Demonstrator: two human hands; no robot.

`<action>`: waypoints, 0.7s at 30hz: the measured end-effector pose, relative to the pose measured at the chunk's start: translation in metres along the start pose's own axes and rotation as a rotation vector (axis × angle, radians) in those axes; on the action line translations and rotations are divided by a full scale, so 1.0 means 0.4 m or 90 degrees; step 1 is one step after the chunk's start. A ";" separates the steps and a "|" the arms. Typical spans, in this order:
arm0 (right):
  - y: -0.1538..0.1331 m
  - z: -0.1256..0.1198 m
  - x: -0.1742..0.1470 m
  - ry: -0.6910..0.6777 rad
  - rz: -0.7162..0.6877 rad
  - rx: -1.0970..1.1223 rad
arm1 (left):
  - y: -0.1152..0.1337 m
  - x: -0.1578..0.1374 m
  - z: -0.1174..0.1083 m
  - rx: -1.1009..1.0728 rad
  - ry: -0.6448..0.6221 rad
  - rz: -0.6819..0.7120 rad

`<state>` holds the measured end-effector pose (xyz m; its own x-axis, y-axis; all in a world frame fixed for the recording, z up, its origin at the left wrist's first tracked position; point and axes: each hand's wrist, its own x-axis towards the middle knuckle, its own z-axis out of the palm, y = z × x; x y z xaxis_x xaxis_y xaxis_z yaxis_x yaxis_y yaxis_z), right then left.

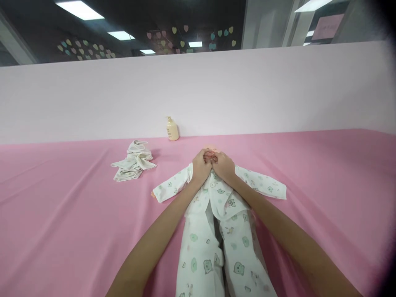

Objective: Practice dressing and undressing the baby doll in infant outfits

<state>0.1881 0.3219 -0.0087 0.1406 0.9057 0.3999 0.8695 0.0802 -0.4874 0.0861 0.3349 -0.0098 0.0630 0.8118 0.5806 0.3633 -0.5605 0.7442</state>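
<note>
A white baby shirt (pixel 225 202) with small green and grey animal prints lies spread on what looks like a baby doll (pixel 213 147), its head mostly hidden behind my hands. Both sleeves stretch out to the sides, and matching trousers (pixel 201 255) run down toward me. At the neckline, my left hand (pixel 201 165) is closed with its fingers pinching the shirt's collar. Pressed against it, my right hand (pixel 223 166) grips the other side of the collar, fingers bent. A round button shows just below. Exactly what the fingertips hold is partly covered.
A folded pile of white cloths (pixel 133 161) sits to the left on the pink sheet (pixel 77 222). Behind, a cream pump bottle (pixel 172 129) stands against the white low wall (pixel 198 95). Dark glass with heart stickers rises above it.
</note>
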 end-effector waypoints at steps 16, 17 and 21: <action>0.041 0.011 -0.003 0.070 -0.020 0.264 | -0.007 0.003 -0.005 0.259 -0.073 -0.005; 0.040 0.009 -0.004 0.069 -0.023 0.264 | -0.005 0.002 -0.005 0.253 -0.073 -0.004; 0.036 0.002 -0.007 0.061 -0.029 0.244 | 0.001 -0.001 -0.008 0.216 -0.070 0.001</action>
<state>0.1997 0.3209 -0.0173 0.1650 0.8562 0.4895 0.6387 0.2854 -0.7146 0.0831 0.3338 -0.0088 0.1562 0.8344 0.5286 0.6498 -0.4898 0.5812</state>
